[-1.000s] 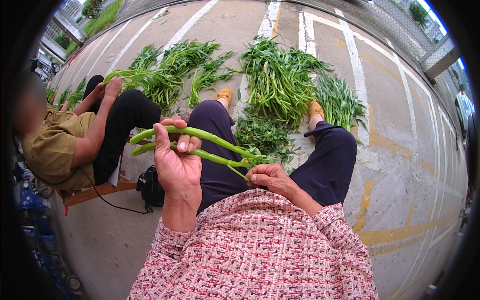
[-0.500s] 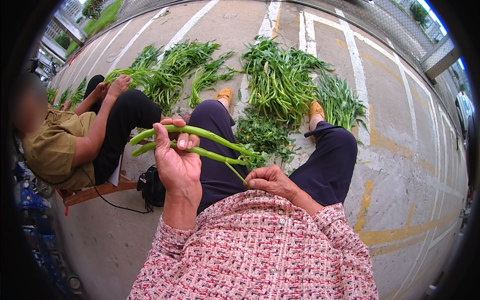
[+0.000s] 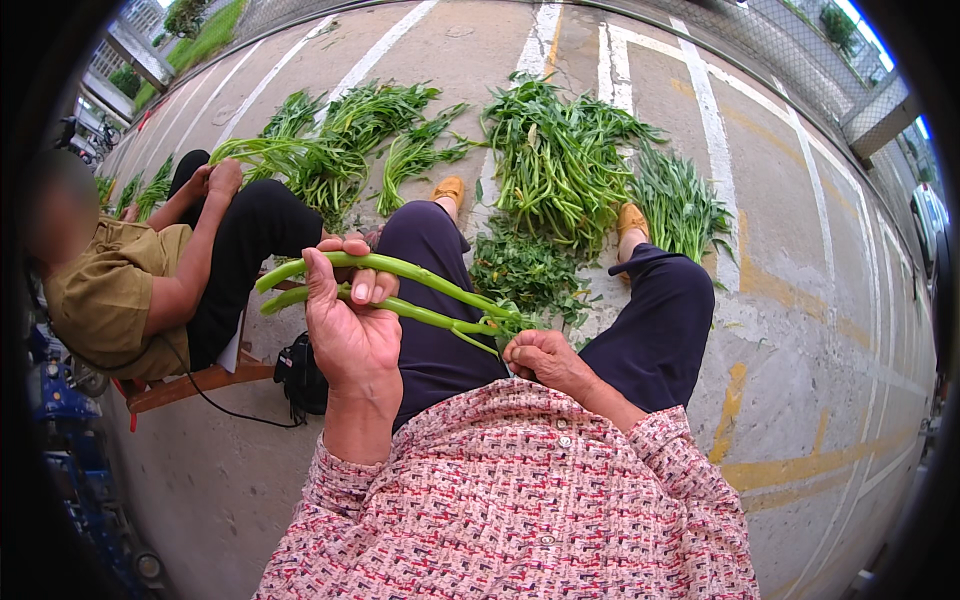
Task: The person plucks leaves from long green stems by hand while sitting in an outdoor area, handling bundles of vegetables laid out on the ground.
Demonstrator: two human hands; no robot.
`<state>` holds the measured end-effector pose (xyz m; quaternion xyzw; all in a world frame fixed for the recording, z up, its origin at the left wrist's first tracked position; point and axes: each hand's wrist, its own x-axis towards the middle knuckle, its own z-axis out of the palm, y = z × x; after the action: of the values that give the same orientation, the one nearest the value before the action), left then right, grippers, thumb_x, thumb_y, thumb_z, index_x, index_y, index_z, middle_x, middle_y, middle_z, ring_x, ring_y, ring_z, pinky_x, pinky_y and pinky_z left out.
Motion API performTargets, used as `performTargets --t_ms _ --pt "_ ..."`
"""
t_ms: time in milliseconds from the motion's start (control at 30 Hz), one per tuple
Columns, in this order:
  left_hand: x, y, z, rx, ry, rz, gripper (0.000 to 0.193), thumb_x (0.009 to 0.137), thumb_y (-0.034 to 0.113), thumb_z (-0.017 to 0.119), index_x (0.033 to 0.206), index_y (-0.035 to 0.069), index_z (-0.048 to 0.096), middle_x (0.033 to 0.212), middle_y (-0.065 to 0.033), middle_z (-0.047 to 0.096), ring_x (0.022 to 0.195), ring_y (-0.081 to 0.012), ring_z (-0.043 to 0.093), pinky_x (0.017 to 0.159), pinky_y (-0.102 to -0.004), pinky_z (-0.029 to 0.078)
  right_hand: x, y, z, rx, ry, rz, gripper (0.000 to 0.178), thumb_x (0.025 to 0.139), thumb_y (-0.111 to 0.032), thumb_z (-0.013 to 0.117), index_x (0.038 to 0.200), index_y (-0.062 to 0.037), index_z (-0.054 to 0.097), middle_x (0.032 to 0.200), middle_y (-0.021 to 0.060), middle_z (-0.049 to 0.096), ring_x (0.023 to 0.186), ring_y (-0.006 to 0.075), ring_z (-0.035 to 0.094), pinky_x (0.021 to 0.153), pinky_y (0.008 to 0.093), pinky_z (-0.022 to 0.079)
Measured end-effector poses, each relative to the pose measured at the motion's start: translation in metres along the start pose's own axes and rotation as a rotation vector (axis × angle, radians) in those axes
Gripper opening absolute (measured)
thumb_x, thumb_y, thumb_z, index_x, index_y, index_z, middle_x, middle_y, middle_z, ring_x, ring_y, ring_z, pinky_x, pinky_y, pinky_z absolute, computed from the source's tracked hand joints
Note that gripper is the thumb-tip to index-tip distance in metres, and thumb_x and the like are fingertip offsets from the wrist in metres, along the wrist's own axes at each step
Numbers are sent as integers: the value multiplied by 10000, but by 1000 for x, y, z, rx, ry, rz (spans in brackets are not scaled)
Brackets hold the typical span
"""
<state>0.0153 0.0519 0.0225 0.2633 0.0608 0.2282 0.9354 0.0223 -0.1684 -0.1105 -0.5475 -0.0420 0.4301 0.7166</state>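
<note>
My left hand is wrapped round two thick green stems of water spinach, held level above my lap. A thin side shoot branches off the lower stem near its leafy end. Close to that end, my right hand is closed in a pinch beside the small leaves. What lies between its fingertips is mostly hidden, perhaps a leaf or shoot tip. Below, a heap of loose picked leaves lies on the ground between my feet.
A large pile of water spinach lies ahead, with a smaller bunch by my right shoe. More bunches lie ahead to the left. A co-worker sits at left on a wooden stool, handling stems. A black bag rests beside it.
My right hand has moved slightly right and up, from the thin shoot's end toward the leafy tips. The left hand with the stems has barely shifted left. The co-worker's hands have moved slightly.
</note>
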Motion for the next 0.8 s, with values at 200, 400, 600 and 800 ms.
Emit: performTargets --t_ms 200,400,600,800 --pt "-2 -6 4 35 30 0 241 919 304 494 899 65 518 814 -66 578 513 -62 410 503 -212 347 -4 -17 9 69 -59 -53 172 889 -151 536 893 6 608 783 31 596 674 68 520 634 204 441" --pt "-3 -11 1 38 26 -23 242 918 307 496 904 66 513 809 -69 592 515 -64 413 506 -215 350 -6 -15 10 -24 -102 -179 176 889 -148 531 856 8 607 732 16 577 657 63 496 612 204 418" --pt "-12 -19 1 35 31 -65 238 915 298 503 936 64 534 834 -77 600 519 -71 425 500 -215 352 -3 -11 9 -172 -18 -132 191 861 -132 504 750 3 581 645 2 545 561 61 463 522 209 387" --pt "-12 -11 2 65 -19 -14 245 927 303 481 932 63 528 847 -76 597 521 -71 417 510 -218 352 -3 -8 1 -49 168 37 179 856 -127 498 777 -4 602 658 23 571 562 57 478 525 193 391"
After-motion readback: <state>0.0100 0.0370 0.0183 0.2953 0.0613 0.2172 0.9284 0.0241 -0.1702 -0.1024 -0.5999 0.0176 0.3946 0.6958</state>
